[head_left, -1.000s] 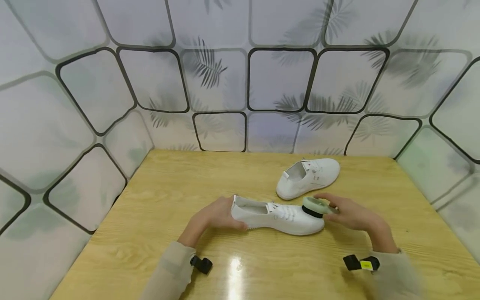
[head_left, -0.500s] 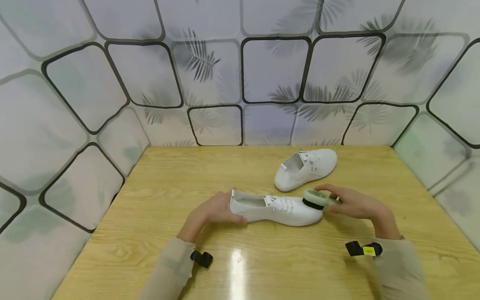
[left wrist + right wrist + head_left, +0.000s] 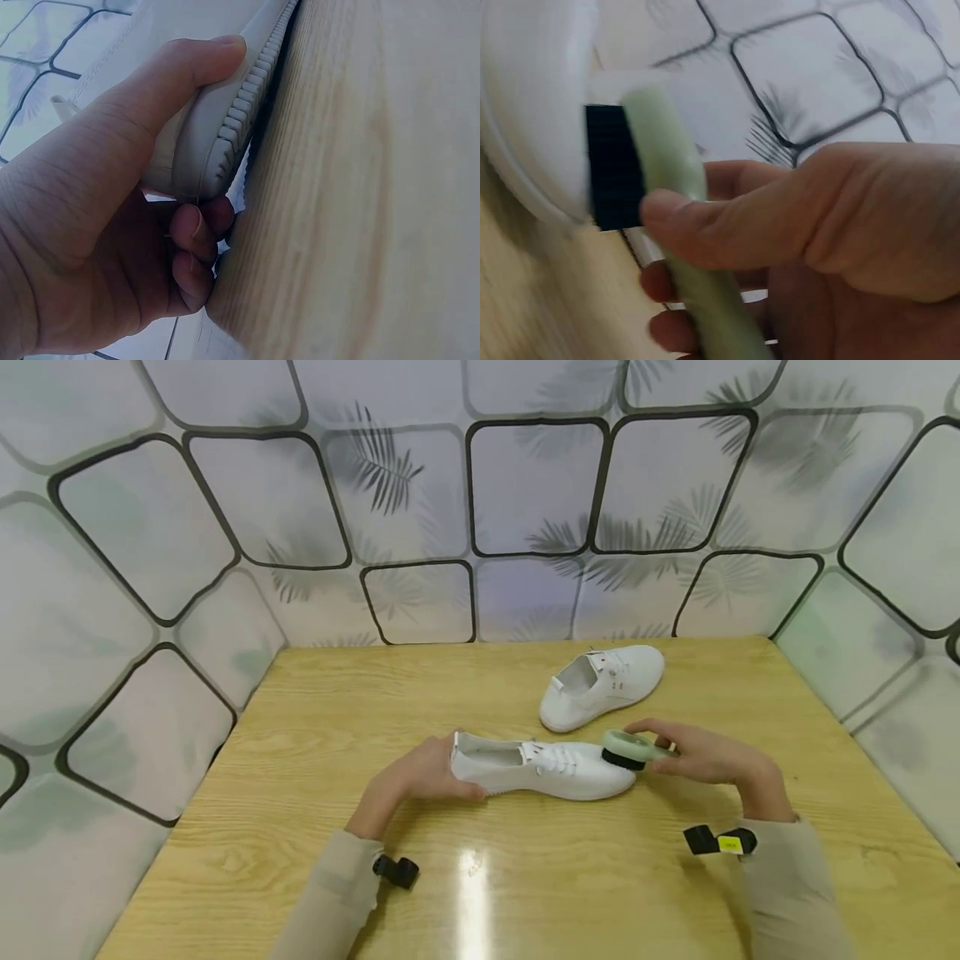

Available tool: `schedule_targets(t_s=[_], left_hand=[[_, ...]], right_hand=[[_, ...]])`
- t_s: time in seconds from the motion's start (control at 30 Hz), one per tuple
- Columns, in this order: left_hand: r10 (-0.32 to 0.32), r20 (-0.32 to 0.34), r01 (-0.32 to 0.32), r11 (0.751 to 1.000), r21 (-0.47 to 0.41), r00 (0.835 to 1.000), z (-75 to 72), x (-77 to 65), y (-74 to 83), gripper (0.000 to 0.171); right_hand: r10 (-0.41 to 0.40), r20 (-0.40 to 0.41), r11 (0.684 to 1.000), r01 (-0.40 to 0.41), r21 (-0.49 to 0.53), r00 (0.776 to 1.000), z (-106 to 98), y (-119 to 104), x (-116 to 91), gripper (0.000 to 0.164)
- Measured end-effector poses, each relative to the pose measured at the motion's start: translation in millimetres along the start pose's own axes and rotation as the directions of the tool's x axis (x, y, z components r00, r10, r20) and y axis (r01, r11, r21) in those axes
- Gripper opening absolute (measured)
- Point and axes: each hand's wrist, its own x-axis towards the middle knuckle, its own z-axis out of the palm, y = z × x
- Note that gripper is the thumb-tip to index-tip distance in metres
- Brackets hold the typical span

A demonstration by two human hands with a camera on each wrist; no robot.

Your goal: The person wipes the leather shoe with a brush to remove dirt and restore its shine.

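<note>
Left grip clasps a white sneaker at the heel; right grip holds a pale-green brush against its toe.

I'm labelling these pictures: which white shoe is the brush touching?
The nearer shoe, its heel gripped by the left hand; the brush meets its toe. The farther shoe stands behind, untouched.

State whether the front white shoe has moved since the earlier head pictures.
No, not visibly: in the head view, the front shoe keeps its place relative to the rear shoe and the back edge of the table.
</note>
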Motion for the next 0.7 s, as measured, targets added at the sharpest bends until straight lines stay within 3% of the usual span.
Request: schedule_targets(t_s=[0.23,0.43,0.6,0.7], left_hand=[[-0.002,-0.002,0.002,1.0,0.009,1.0,-0.8,0.4,2.6,0.084],[0.036,0.065,-0.032,0.998,-0.058,0.997,-4.4,-1.6,1.4,0.08],[0.09,0.166,-0.057,0.979,-0.196,0.982,-10.0,-3.9,-1.1,0.074],[0.079,0.26,0.027,0.925,-0.379,0.962,-11.9,-6.0,-4.6,0.068]], right_hand=[[-0.055,-0.053,0.998,0.055,-0.006,0.997,13,-6,18,0.051],[-0.001,-0.05,1.0,0.001,0.005,0.999,8,-1,5,0.054],[-0.04,-0.047,0.999,0.04,0.001,0.998,16,-7,18,0.055],[-0.04,-0.037,0.999,0.041,0.009,0.999,18,-13,22,0.056]])
